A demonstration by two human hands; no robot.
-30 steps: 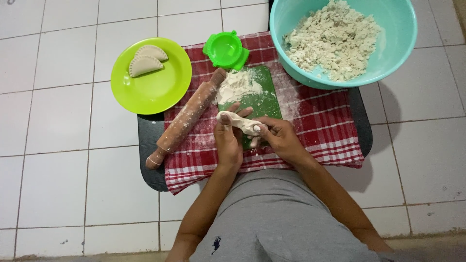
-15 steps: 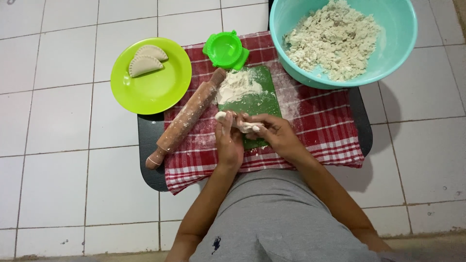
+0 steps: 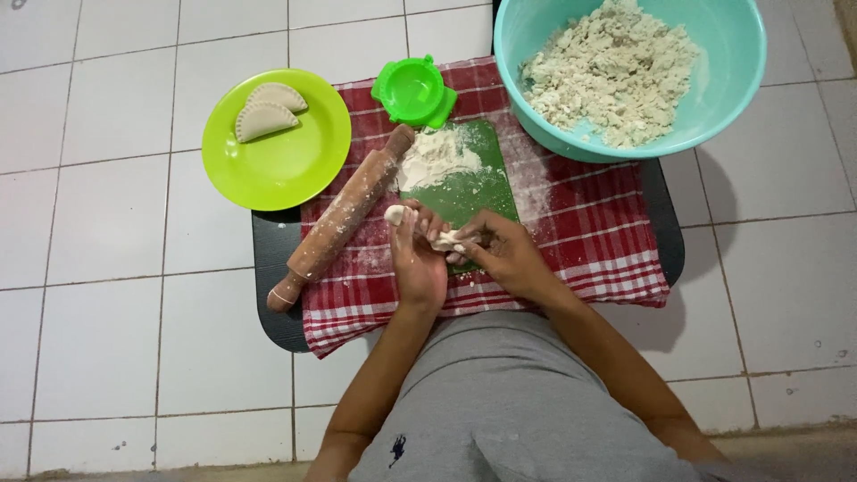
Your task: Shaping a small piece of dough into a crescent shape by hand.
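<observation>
Both hands, left hand and right hand, pinch a dough piece above the green mat

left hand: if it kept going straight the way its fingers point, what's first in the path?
The left hand, gripping a dough piece with the right hand, points away from the body and slightly left. First in line is probably the wooden rolling pin; if the hand passes above it, the flour pile.

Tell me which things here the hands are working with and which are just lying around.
In hand:
left hand
right hand
dough
green board

Lying about:
rolling pin
green press
plate with two dumplings
bowl of crumbly dough mix
</observation>
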